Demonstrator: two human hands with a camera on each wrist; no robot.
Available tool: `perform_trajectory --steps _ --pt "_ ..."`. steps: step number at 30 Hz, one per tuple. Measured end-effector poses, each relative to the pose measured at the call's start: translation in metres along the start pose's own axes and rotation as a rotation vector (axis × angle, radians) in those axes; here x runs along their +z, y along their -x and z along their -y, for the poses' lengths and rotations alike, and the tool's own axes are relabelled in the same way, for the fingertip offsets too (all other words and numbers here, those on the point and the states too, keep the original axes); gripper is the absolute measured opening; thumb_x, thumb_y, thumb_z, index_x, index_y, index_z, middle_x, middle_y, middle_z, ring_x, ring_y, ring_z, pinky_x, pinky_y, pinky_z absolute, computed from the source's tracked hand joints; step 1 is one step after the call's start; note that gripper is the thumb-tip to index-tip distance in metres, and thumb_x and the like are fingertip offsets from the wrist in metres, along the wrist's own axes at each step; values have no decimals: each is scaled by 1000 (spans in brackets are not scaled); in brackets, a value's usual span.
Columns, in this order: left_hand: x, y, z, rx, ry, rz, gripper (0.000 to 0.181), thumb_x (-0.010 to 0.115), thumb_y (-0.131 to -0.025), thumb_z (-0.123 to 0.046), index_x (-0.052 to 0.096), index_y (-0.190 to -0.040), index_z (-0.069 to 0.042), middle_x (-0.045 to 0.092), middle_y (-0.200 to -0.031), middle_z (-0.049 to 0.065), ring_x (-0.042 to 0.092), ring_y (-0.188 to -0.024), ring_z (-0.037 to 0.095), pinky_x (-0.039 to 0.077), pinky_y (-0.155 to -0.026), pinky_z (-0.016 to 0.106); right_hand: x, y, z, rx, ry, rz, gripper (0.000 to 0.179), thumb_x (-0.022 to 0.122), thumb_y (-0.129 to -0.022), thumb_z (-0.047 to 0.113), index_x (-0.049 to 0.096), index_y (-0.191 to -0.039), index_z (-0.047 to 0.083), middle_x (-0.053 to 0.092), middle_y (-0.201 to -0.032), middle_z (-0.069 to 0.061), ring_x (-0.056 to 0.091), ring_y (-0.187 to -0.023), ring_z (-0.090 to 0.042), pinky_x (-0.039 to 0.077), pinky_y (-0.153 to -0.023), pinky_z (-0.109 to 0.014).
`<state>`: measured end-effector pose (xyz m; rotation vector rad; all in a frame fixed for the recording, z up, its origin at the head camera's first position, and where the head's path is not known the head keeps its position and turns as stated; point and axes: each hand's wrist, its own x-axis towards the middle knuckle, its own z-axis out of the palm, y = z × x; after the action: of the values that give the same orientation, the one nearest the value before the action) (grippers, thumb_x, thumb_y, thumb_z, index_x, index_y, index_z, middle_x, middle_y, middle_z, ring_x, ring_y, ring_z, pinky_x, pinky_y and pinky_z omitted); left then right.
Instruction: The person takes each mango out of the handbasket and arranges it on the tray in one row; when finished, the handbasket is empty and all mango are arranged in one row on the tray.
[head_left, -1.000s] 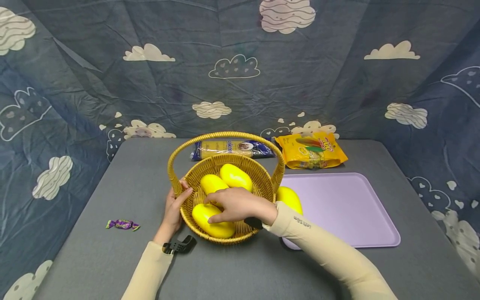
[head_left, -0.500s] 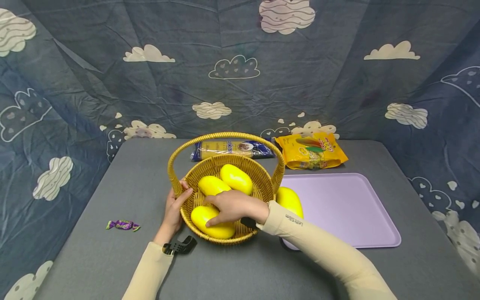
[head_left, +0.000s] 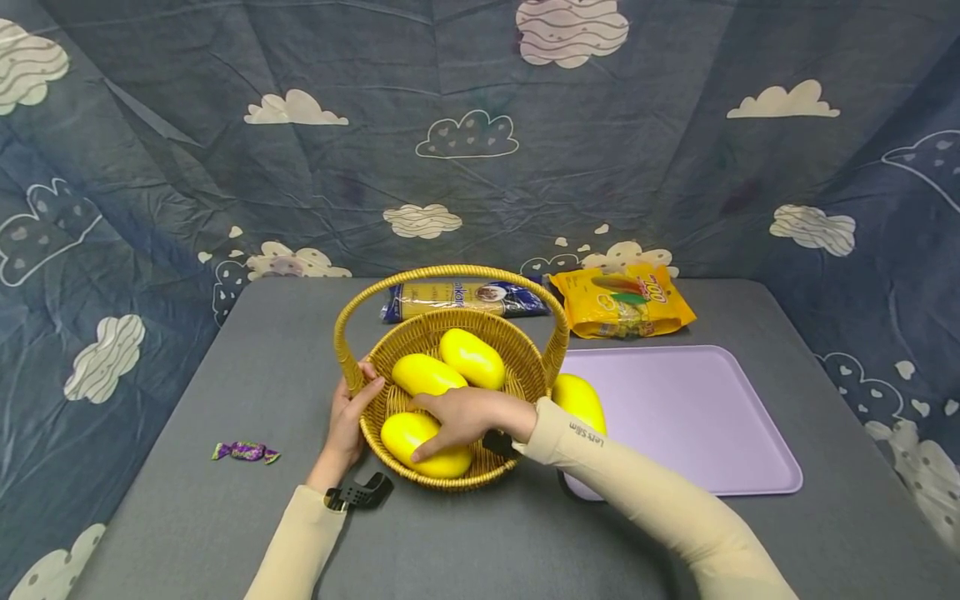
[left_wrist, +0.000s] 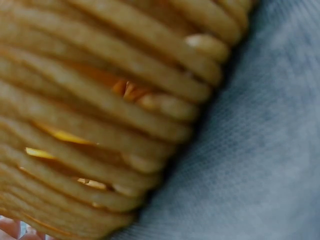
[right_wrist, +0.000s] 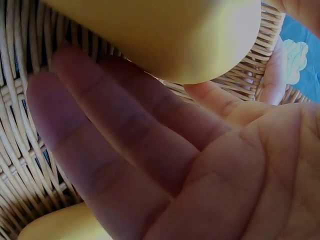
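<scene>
A round wicker basket point(head_left: 525, 350) with a tall handle stands mid-table, holding three smooth yellow mangoes. My left hand point(head_left: 349, 421) grips its left side, thumb over the rim by the handle's foot. My right hand point(head_left: 468, 414) is inside the basket at the front mango point(head_left: 405, 433), thumb across its top and fingers on its far side. In the right wrist view those fingers reach down along the mango point(right_wrist: 190, 40) to the weave. Behind lie a second mango point(head_left: 423, 372) and a third mango point(head_left: 472, 358). Basket weave point(left_wrist: 90, 110) fills much of the left wrist view.
A lilac tray point(head_left: 675, 417) lies to the right, with another mango point(head_left: 581, 402) at its left edge, partly hidden by basket and sleeve. At the back are a blue-and-yellow packet point(head_left: 450, 298) and a yellow bag point(head_left: 626, 302). A purple wrapped candy point(head_left: 246, 452) lies left.
My right hand has shifted slightly within the basket, staying at the front mango. The mango behind it has slid a little to the left. My left hand keeps its hold.
</scene>
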<state>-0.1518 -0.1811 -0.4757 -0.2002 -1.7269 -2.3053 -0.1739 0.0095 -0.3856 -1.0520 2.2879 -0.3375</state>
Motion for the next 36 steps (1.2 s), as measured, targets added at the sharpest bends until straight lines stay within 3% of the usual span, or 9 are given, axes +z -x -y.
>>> perform_trajectory --steps 9,20,31,36 --pt "-1 0 3 -9 -3 -9 28 56 -91 -2 36 -103 16 42 -106 21 45 -97 18 39 -82 28 -1 3 -4 5 -80 36 71 68 -82 50 41 -140 19 53 -130 -9 52 -112 -19 37 -95 -35" --pt "-1 -1 3 4 -1 -14 28 56 -91 -2 37 -102 16 42 -103 21 41 -103 28 36 -87 25 -7 12 -5 -10 -9 1 64 73 -78 49 51 -131 21 59 -120 -3 54 -105 -16 39 -91 -31" --pt "-2 -1 4 12 -15 -14 29 57 -90 -1 37 -102 16 42 -102 21 39 -107 30 33 -91 27 -16 24 -15 -11 -133 -30 65 73 -76 52 49 -130 25 56 -124 -4 51 -105 -15 38 -90 -33" --pt "-3 -2 6 36 -29 -7 22 60 -90 -6 45 -99 8 44 -100 16 42 -101 25 33 -88 27 -20 29 -19 -34 -200 -77 63 74 -76 51 49 -129 27 57 -120 -4 52 -104 -15 39 -88 -33"
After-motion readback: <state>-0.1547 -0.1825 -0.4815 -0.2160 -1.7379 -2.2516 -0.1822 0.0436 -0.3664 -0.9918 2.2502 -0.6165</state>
